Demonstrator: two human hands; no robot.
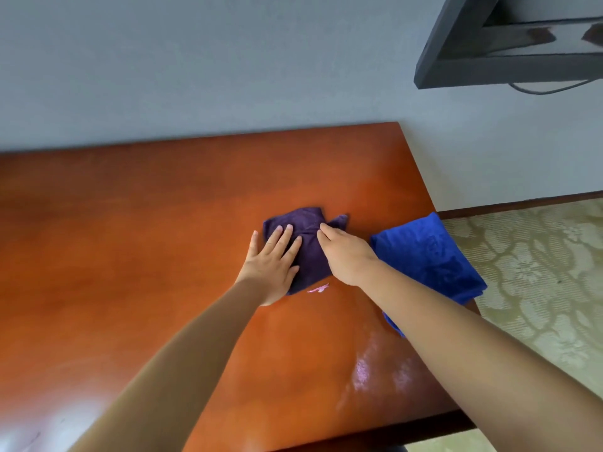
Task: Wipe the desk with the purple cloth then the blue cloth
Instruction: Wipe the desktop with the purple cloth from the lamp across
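A crumpled purple cloth (pixel 308 223) lies on the glossy orange-brown desk (pixel 146 239), right of centre. My left hand (pixel 272 261) rests flat on the cloth's left part, fingers spread. My right hand (pixel 347 252) lies on its right part, fingers curled down into the fabric; whether it pinches the cloth is unclear. A folded blue cloth (pixel 427 256) sits at the desk's right edge, just right of my right wrist, and my right forearm covers its near corner.
A small pink scrap (pixel 318 289) lies on the desk just in front of the purple cloth. A grey wall runs behind the desk. A dark wall-mounted screen (pixel 509 63) hangs at the top right. Patterned carpet (pixel 538 272) lies beyond the desk's right edge.
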